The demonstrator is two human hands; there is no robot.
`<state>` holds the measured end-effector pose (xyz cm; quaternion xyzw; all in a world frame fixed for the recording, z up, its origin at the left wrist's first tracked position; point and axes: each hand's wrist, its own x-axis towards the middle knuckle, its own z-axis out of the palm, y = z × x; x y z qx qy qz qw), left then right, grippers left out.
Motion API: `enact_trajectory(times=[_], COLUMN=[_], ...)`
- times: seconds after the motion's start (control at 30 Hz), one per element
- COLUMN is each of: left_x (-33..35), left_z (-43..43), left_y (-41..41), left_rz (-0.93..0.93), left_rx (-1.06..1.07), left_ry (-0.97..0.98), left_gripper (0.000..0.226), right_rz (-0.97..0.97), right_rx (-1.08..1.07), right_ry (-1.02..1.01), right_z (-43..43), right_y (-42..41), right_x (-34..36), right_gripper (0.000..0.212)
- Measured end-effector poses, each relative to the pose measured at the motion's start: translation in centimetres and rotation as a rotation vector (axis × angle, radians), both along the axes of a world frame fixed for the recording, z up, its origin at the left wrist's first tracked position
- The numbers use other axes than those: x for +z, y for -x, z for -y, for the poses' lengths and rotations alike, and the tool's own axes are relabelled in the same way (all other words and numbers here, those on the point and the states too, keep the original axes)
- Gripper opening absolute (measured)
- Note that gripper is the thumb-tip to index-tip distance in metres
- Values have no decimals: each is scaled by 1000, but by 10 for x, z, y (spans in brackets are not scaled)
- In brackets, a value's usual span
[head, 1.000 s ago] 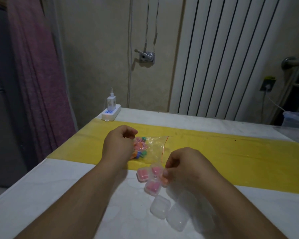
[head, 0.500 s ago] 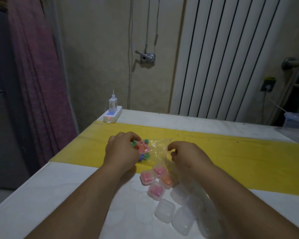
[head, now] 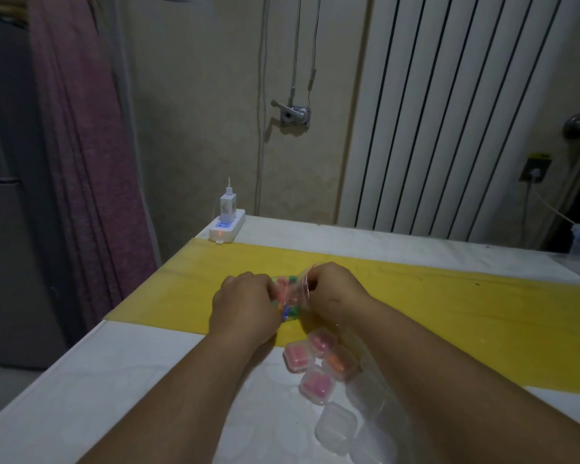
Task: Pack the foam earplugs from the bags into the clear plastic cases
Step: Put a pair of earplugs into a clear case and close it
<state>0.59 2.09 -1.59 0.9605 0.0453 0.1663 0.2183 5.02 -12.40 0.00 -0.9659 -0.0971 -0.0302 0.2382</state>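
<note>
Colourful foam earplugs point(head: 287, 298) are sitting inside the small clear plastic bag point(head: 302, 285), left hand point(head: 245, 306) gripping it from 9 o'clock, right hand point(head: 335, 293) pinching its rim at 3 o'clock, square clear plastic cases point(head: 317, 385) waiting at 6.

No legible txt, labels or nos. on anything in view.

Your bag point(head: 294, 293) is thin clear plastic, crinkly and shiny. The tabletop point(head: 148, 380) looks smooth white with a faint sheen, the yellow band point(head: 449, 303) across it matt. The cases point(head: 336, 426) by its near edge: smooth clear hard plastic. Far-left corner, the power strip point(head: 226, 229): glossy white plastic.
</note>
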Motion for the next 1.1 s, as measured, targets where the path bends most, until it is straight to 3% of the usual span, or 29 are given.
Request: enact_trajectory(times=[0.03,0.13,0.27,0.4,0.63,0.9,1.1], left_x=[-1,-3,-4,-4,-4,-2,-3], left_z=[0,0,-1,-1,-1,-1,-1], left_y=[-1,-3,-4,-4,-5,0,-1], left_rz=[1,-2,1,2,-20,-24,-23], left_rx=[-1,-3,-3,13,9,-3,26], left_ry=[-5,-3,-1,9,58,48,50], left_gripper=[22,25,26,22,23,27,15], right_rz=[-10,-40,-78,-108,-94,-91,66], right_rx=[1,-1,6,61,41,46,-20], right_ry=[-7,-37,-89,-183,-87,49,-174], right_z=[-1,-3,-4,-6,-16,-27,-4], right_y=[-1,-4,-4,-7,-5,3,12], right_x=[-2,-8,-9,-8,-10,-4,-3], right_gripper=[4,17,10,17,7,22,7])
